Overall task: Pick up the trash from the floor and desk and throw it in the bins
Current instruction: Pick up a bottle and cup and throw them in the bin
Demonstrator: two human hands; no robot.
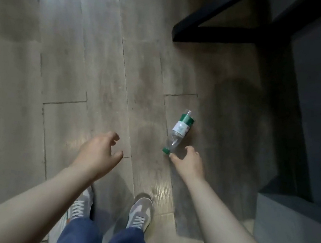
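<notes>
I see the bottle (178, 132) lying on its side on the floor (81, 71), green cap toward me. My right hand (189, 161) is just nearer me than the bottle, fingers spread and loose, thumb tip beside the cap; I cannot tell if it touches, and it grips nothing. My left hand (99, 150) hangs well left of the bottle, loosely curled, empty. A dark frame (217, 27) lies beyond the bottle, a grey box (292, 228) to its right
</notes>
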